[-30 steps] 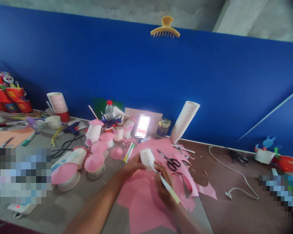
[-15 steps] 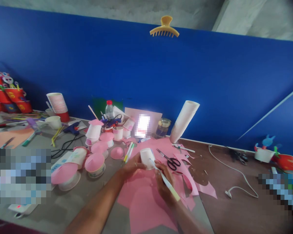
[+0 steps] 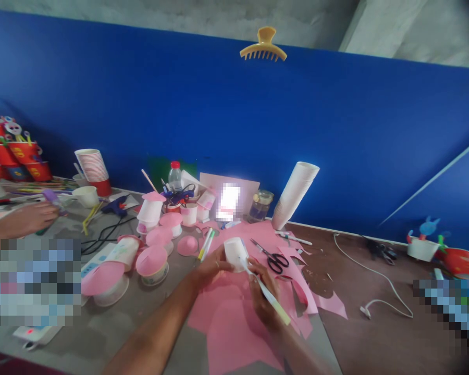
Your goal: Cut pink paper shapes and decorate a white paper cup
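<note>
A white paper cup point(image 3: 234, 252) is held tilted above the pink paper, with my left hand point(image 3: 216, 263) closed around its left side. In my right hand point(image 3: 264, 291) there is a marker pen point(image 3: 274, 301) with a white and yellow-green barrel; its tip is at the cup's right side, where a small dark mark shows. Black scissors point(image 3: 276, 262) lie open on the pink paper point(image 3: 240, 333) just right of the cup. Beside my left hand, two markers point(image 3: 206, 245) rest on the sheet.
Several cups with pink cone tops point(image 3: 151, 260) stand to the left. Behind are a leaning stack of white cups point(image 3: 296, 195), a glass jar point(image 3: 261, 204) and a bright blurred screen point(image 3: 229, 201). Another person's hand point(image 3: 37, 217) is at far left. A white cable point(image 3: 391, 281) lies right.
A dark mark now shows on the cup by the pen, whose tip has shifted slightly. Another person's hand has come in at the far left, near the green marker.
</note>
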Tool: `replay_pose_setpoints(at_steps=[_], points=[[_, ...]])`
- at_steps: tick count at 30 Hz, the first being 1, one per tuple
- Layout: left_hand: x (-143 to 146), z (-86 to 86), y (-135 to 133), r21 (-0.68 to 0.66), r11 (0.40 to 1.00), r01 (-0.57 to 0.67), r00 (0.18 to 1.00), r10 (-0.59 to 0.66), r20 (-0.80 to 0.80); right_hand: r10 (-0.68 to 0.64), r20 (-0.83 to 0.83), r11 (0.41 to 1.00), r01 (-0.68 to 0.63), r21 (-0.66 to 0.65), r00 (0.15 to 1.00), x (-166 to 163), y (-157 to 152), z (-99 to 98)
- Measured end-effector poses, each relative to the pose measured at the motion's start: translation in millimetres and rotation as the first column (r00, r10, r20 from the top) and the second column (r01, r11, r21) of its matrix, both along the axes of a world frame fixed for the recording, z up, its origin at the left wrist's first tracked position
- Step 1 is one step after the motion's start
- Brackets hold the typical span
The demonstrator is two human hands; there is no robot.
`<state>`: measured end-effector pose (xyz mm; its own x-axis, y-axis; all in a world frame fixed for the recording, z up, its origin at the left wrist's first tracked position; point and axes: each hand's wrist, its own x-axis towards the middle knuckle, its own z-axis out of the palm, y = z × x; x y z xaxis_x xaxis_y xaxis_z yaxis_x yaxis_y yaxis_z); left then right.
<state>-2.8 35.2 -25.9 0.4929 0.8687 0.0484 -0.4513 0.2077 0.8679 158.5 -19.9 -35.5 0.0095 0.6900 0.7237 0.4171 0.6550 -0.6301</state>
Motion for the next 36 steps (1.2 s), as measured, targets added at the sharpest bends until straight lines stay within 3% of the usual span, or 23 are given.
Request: replay_pose_setpoints(at_steps=[6, 13, 24, 36], points=[[0, -2.9, 2, 0.003, 1.0, 0.008, 1.0, -0.008, -0.004, -0.081, -0.028, 0.997, 0.08, -0.011, 0.996, 1, 2, 0.7], [0, -3.1, 1, 0.003, 1.0, -0.009, 1.0, 0.009, -0.016, -0.038, -0.025, 0.999, 0.039, 0.038, 0.999, -1, 1, 7.3], [0, 4.9, -1, -0.003, 1.0, -0.006, 1.0, 0.006, 0.003, 0.019, 0.029, 1.0, -0.019, 0.01, 0.999, -1, 0, 3.6], [0, 3.8, -2, -0.001, 1.0, 0.0, 1.0, 0.0, 0.001, -0.06, -0.043, 0.998, 0.059, -0.029, 0.997, 1, 2, 7.4]])
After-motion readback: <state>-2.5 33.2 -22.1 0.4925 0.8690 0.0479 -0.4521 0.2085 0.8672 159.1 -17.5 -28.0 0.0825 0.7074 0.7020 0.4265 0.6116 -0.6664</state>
